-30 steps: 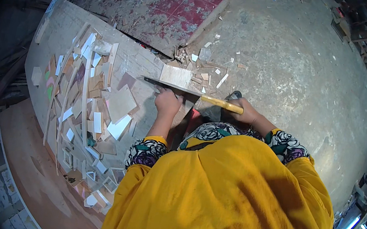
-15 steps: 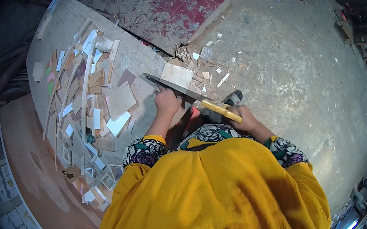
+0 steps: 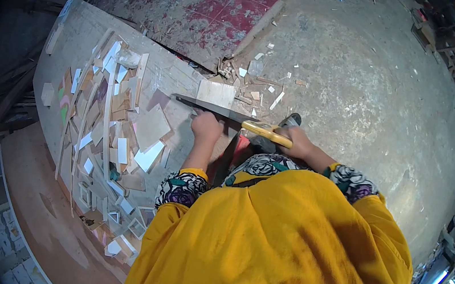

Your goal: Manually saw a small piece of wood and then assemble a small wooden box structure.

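A handsaw with a dark blade [image 3: 212,107] and a yellow handle [image 3: 267,132] lies across the near part of a pale wooden board [image 3: 216,93]. My right hand [image 3: 298,142] is wrapped round the handle. On the near side of the blade, my left hand [image 3: 206,126] is closed at the board, its fingers curled and partly hidden close under the saw. The board rests at the edge of a large worktop [image 3: 186,87], its far part showing beyond the blade. How deep the blade sits in the wood cannot be made out.
Left on the worktop lie many wood offcuts [image 3: 152,126], long thin strips [image 3: 107,120] and small frames [image 3: 84,195]. Wood scraps [image 3: 255,95] litter the concrete floor [image 3: 355,90] beyond the board. A red tiled floor [image 3: 199,9] lies farther off. Clutter lines the right side.
The saw has slid a little to the left, its tip reaching farther over the worktop. My right hand moved left with the handle. My left hand stays nearly in place.
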The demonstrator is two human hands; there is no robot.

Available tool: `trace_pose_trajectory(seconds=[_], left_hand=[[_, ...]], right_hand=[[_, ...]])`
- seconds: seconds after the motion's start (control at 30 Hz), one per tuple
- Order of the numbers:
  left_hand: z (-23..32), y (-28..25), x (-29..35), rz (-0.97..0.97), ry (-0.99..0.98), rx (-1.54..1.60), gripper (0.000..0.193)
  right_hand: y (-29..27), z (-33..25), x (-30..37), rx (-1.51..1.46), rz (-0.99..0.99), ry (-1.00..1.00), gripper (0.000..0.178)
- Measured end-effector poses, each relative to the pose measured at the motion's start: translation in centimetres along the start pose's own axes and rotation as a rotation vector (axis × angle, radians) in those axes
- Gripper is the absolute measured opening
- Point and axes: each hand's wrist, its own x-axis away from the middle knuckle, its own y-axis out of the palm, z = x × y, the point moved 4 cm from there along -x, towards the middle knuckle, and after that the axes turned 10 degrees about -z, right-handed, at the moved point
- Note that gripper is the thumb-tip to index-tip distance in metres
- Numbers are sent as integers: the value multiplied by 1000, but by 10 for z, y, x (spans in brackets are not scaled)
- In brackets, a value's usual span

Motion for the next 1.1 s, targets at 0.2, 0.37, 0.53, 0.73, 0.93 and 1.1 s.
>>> trace_pose_trajectory(seconds=[0.2, 0.37, 0.53, 0.73, 0.93, 1.1], left_hand=[[-5, -2, 4, 20, -28, 15, 75], [-1, -6, 11, 99, -26, -33, 76], [-3, -8, -1, -74, -11, 3, 56], [-1, 2, 29, 60, 18, 48, 64], [14, 7, 38, 82, 80, 18, 85], [11, 12, 34, 95, 67, 10, 88]], right_hand=[[-11, 1, 29, -90, 17, -4, 14], [-18, 7, 49, -228, 40, 28, 13], [-10, -1, -15, 33, -3, -16, 15], [3, 4, 23, -103, -20, 35, 17], [10, -2, 34, -167, 36, 50, 16], [8, -1, 21, -182, 83, -55, 12]])
